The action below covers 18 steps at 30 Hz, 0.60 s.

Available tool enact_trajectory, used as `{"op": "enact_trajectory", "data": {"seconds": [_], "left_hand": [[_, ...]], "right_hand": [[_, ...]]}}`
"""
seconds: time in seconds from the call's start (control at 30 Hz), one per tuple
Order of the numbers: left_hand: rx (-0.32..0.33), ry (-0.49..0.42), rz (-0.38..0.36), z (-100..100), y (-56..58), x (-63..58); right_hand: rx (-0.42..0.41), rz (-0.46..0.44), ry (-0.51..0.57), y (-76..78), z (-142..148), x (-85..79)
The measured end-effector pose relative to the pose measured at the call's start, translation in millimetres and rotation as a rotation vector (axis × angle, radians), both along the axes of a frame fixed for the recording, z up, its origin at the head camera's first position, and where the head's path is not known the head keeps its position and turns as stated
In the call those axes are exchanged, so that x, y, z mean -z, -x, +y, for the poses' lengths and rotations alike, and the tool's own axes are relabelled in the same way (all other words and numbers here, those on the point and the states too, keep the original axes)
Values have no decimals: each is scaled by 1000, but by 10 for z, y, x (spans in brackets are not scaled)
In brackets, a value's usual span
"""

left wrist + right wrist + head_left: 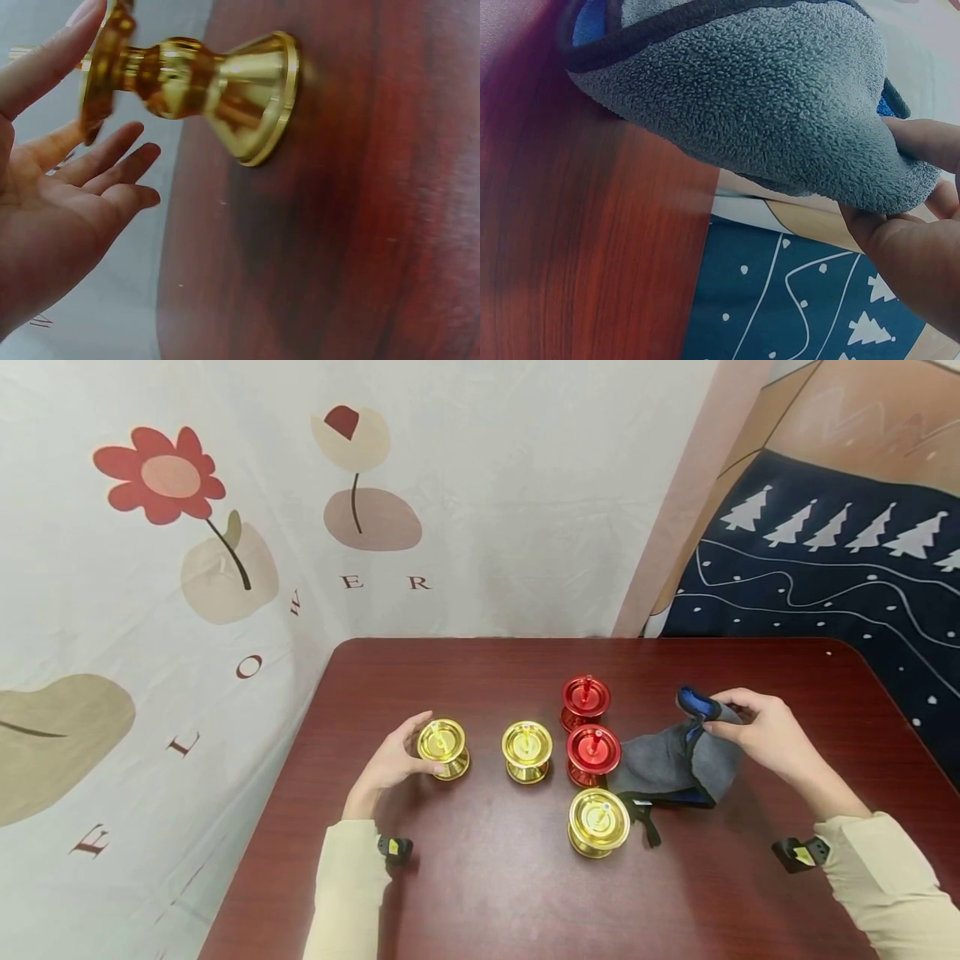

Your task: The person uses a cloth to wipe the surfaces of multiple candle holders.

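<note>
My left hand (pixel 390 767) pinches the dish rim of a gold candle holder (pixel 452 764) between thumb and fingers, at the left of the group. In the left wrist view this candle holder (pixel 176 79) shows a flared base close over the tabletop, with the other fingers spread below the dish. On the right, a grey towel (pixel 651 764) with a blue underside and dark edging is pinched at its raised corner by my right hand (pixel 768 735). The right wrist view has the fuzzy towel (pixel 742 105) hanging in folds from thumb and fingers.
A second gold candle holder (pixel 527 752) stands in the middle, a third gold one (pixel 597 822) nearer the front. Two red candle holders, one behind (pixel 585 700) and one in front (pixel 592 756), stand beside the towel. A black strap (pixel 649 827) lies at its lower edge on the brown table (pixel 487 885).
</note>
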<state>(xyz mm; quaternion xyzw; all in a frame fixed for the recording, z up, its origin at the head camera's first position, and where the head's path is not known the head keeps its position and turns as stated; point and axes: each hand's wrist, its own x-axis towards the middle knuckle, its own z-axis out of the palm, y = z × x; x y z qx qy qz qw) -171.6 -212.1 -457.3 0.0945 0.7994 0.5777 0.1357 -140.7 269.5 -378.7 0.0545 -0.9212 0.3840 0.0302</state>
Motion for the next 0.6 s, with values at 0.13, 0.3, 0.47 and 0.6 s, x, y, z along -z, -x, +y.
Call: {"op": "enact_trajectory", "data": {"seconds": [0.13,0.3,0.47,0.6], "left_hand": [[-24,9,-6,23,-10,34],[-38,-23,2,44,-20,40],[-75,-28,5,60,-24,37],[-98,-16,-2,71,-21,3]], "right_hand": [[2,-4,-3,-2,6,0],[6,-1,-7,3,9,10],[-3,3,3,6,7,-12],[-7,5,4,14,2,-68]]}}
